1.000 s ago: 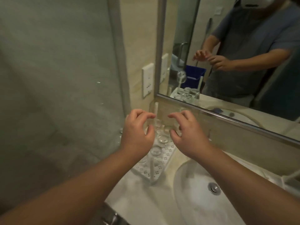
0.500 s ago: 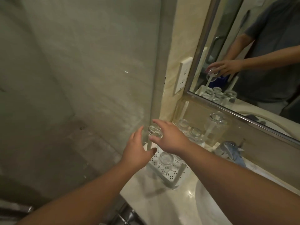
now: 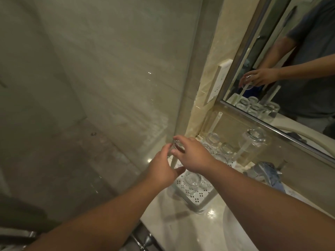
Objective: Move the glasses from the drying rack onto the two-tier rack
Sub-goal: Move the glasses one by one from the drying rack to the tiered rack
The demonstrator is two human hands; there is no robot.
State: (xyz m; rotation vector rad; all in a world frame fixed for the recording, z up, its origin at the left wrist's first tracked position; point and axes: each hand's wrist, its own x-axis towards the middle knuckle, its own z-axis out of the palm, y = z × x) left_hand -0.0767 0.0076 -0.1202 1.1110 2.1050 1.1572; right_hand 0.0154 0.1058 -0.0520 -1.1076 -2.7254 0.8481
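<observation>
A white perforated drying rack [image 3: 197,197] with upright pegs stands on the counter beside the glass shower wall. Several clear glasses sit upside down on it, one [image 3: 192,180] near the front, others [image 3: 226,148] behind. One more glass [image 3: 253,143] sits high on a peg at the right. My right hand [image 3: 192,154] grips an upside-down glass [image 3: 178,147] on the left front peg. My left hand [image 3: 161,169] cups the same glass from the left and below. The two-tier rack is not in view.
The glass shower partition [image 3: 108,105] stands directly left of the rack. A mirror [image 3: 290,69] and a wall socket [image 3: 220,80] rise behind. A blue cloth [image 3: 268,174] lies right of the rack, the basin [image 3: 241,232] lower right.
The view has swung left and closed in on the rack. My right hand went from hovering to gripping the glass on the left peg, and my left hand has closed in under it.
</observation>
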